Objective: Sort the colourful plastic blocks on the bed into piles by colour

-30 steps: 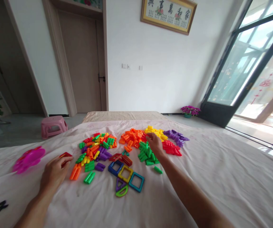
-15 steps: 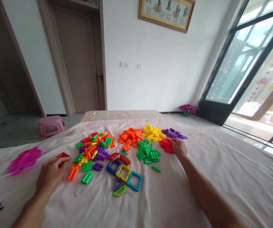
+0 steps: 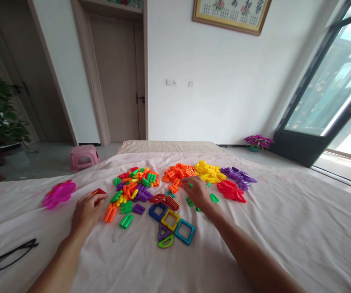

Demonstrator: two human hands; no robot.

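My left hand, left of the mixed pile of colored plastic blocks, pinches a red magnetic tile. My right hand hangs over the green blocks, hiding most of them. Its fingers stretch left toward the orange blocks, apart, with nothing visible in them. Between the hands lie more magnetic tiles: a dark blue square, a yellow square, a light blue square, a purple triangle, a green half-round and a stack of red ones.
Yellow blocks, purple blocks and red blocks lie in heaps at the back right. A pink plastic toy and black glasses are on the cloth at left. A pink stool stands beyond it.
My right hand has left the red blocks and moved left over the green ones. My left hand still pinches the red tile. The view has turned a little left.
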